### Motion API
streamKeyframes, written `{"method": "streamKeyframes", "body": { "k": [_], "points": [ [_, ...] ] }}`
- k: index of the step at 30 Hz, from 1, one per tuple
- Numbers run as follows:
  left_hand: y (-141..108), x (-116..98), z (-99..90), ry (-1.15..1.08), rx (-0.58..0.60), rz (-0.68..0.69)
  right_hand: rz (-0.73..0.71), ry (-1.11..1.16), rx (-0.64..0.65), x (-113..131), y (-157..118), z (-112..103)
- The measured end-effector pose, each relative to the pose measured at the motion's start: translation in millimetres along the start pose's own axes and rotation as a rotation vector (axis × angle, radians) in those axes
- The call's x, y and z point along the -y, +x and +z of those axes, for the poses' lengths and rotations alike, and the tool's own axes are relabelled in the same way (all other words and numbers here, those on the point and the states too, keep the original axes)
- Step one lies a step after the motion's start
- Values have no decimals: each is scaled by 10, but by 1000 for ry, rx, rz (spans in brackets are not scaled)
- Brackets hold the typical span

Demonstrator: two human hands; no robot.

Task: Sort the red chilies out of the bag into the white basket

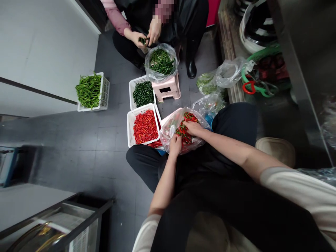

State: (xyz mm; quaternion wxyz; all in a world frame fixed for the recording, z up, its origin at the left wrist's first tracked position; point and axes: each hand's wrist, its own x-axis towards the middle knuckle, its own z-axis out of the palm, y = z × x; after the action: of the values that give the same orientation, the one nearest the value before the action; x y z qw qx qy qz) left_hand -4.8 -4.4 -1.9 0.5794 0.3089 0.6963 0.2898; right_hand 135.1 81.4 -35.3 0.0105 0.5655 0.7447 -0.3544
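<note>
A clear plastic bag (169, 131) of red chillies with green stems (187, 137) stands open between my knees. My right hand (193, 128) reaches into it, its fingers bent down among the chillies; what they grip, if anything, is hidden. At the bag's near left side is my left hand (175, 144), its fingers closed, and what is between them is too small to make out. Just left of the bag, a white basket (129, 130) holds red chillies (145, 126). Behind it a second white basket (132, 91) has dark green chillies (143, 93).
Opposite me a person's hands (145, 35) work over a bag of green chillies (161, 62) on a pink stool (168, 87). Light green chillies fill a basket (104, 93) at left. Red-handled scissors (249, 87) lie on a green basket (258, 54) at right.
</note>
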Motion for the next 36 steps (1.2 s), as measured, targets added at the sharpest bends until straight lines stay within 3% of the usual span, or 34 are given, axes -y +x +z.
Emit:
{"method": "streamKeyframes", "body": {
  "k": [3,8,12,15,19,24,27,30,33,36],
  "points": [
    [-30,-36,-21,-176,28,-63,7,233,-13,-78,-25,-75],
    [-60,-102,23,-410,151,-92,49,1009,146,-197,-326,-335],
    [-127,-178,127,-543,266,-72,-4,1312,206,-128,-505,-292],
    [-134,-196,187,-635,297,-40,-61,1325,109,-2,-540,-161],
    [-55,-141,200,-704,198,-54,-100,1284,80,137,-556,-61],
    [-1,-87,189,-687,142,-46,-69,1235,8,157,-547,-30],
    [20,-105,157,-706,107,-72,-136,1115,-86,143,-532,-5],
    [47,-166,85,-718,135,-193,-190,1008,-76,138,-539,11],
    [53,-225,16,-701,227,-332,-221,1074,-64,132,-562,-1],
    [43,-224,5,-748,290,-308,-163,1244,-54,117,-594,-17]
  ]
}}
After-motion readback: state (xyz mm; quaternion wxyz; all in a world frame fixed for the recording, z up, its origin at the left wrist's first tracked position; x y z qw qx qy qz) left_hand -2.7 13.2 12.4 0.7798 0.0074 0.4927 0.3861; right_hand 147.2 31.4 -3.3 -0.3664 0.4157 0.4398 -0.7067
